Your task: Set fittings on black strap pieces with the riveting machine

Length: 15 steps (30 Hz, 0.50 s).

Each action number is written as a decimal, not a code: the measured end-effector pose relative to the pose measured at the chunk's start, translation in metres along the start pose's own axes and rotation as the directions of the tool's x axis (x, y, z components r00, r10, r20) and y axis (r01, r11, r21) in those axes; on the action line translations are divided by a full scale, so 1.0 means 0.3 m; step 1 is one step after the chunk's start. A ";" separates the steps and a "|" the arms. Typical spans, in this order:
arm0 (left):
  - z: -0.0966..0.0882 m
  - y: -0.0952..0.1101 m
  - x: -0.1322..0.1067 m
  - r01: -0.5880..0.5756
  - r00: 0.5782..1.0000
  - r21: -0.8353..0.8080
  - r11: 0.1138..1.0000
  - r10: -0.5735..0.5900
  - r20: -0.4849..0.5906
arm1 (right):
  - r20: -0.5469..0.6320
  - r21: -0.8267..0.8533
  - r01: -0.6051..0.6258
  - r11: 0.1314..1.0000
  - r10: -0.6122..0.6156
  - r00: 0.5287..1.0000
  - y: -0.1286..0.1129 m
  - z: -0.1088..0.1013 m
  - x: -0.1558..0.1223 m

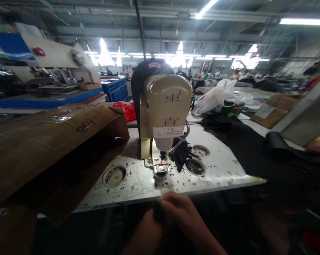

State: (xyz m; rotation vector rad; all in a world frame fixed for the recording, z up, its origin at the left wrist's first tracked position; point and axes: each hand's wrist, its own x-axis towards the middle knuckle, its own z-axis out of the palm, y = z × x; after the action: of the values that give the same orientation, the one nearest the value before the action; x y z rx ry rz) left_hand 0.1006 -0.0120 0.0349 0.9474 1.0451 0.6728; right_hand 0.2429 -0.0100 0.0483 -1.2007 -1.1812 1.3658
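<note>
My right hand is closed just below the front edge of a white work table, its thumb and fingers pinched together. Beside and partly under it, my left hand is blurred and dim, with most of its fingers hidden. Between the hands sits a small dark piece, too smeared to name exactly. Straight ahead stands a beige machine head with a lit metal die under its tip. Black fabric pieces lie against the right of the machine.
An open cardboard box covers the table's left side. Round recesses in the white table top hold dark scraps. At right, black sheet material hangs over the edge near another person's hand. Behind are a plastic bag and carton.
</note>
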 end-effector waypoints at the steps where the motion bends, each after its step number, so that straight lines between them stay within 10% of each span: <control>1: 0.000 -0.006 0.004 0.001 1.000 0.002 1.000 -0.001 0.022 | -0.027 0.036 -0.014 0.999 0.015 1.000 -0.005 -0.006 0.003; 9: -0.068 -0.146 0.071 0.060 0.979 -0.064 0.996 -0.071 -0.191 | -0.308 0.550 0.110 0.828 0.079 0.948 0.008 -0.085 0.045; 15: -0.076 -0.005 0.033 -0.077 0.971 -0.140 0.987 0.042 -0.233 | 0.024 0.500 -0.140 0.855 0.147 0.989 0.061 -0.002 0.039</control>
State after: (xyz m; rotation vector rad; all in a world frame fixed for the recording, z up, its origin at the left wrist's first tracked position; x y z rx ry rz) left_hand 0.0833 0.0029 0.0250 0.7868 1.1559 0.9142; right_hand 0.2417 -0.0001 0.0291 -0.9279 -0.6648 1.6458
